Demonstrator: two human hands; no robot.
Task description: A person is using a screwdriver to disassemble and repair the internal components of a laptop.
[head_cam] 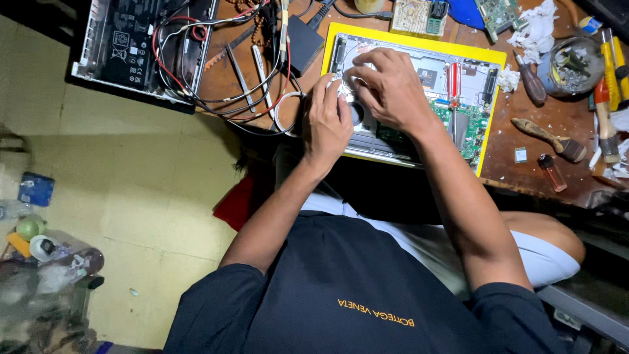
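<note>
An opened laptop base lies on a yellow mat on the wooden bench, its green circuit board showing at the right. My left hand rests on the laptop's near left corner, fingers curled over the edge by a round fan opening. My right hand is bent over the same corner, fingertips pinching at something small that the fingers hide. A red-handled screwdriver lies on the laptop to the right of my right hand.
A second opened device with red, black and white wires sits at the bench's left. A brush, screwdrivers, a tin, crumpled tissue and an orange lighter crowd the right. Clutter lies on the floor.
</note>
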